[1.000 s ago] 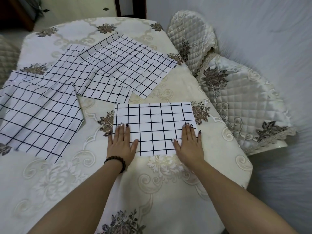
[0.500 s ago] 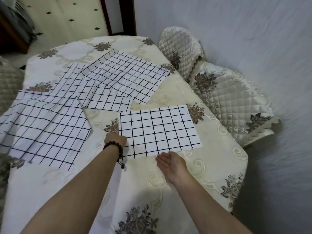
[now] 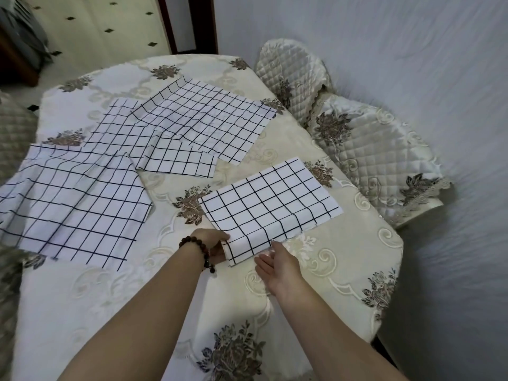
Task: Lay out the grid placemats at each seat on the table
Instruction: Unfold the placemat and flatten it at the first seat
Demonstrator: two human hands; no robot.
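A white placemat with a black grid [image 3: 270,206] lies near the table's right side, turned at an angle, its near corner lifted off the cloth. My left hand [image 3: 213,244], with a bead bracelet at the wrist, grips that near corner from the left, fingers under the mat. My right hand [image 3: 277,266] holds the mat's near edge from below, palm up, fingertips hidden under it. Three more grid placemats lie further off: a large one at the left [image 3: 71,204], one in the middle [image 3: 154,149] and one at the back [image 3: 209,119], the last two overlapping.
The table [image 3: 343,265] wears a cream cloth with brown flower prints. A quilted chair [image 3: 365,149] stands close against its right side by the grey wall. Another quilted chair back [image 3: 13,133] shows at the left edge. A tiled floor and a dark door frame lie beyond.
Both hands left the mat's top, where they lay flat, and took hold of its near edge. The mat has turned counterclockwise and its near corner has risen.
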